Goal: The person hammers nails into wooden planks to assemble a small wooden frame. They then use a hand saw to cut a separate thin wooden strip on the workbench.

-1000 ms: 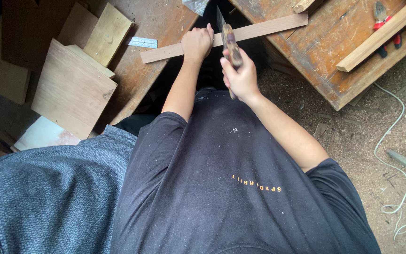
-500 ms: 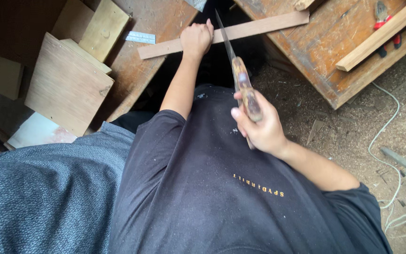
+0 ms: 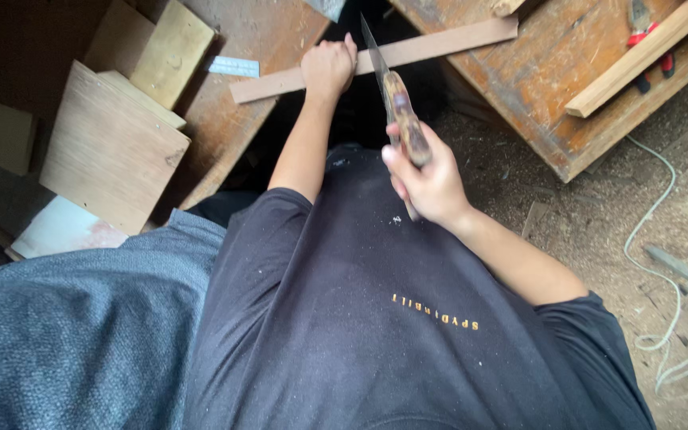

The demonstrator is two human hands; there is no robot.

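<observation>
right hand (image 3: 430,177) fisted on saw (image 3: 402,119) handle, elbow bent, blade tip crossing the strip | left hand (image 3: 328,68) clamped over wooden strip (image 3: 439,46), arm straight | strip bridges gap between bench (image 3: 551,72) edge and left boards (image 3: 113,143); under the fist it is hidden | saw teeth hard to make out

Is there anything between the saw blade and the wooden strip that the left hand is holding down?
Nothing visible does. The right hand holds the handsaw with its blade running straight up to the wooden strip, which bridges the dark gap between the two work surfaces. The left hand grips the strip just beside the blade, off its line.
</observation>
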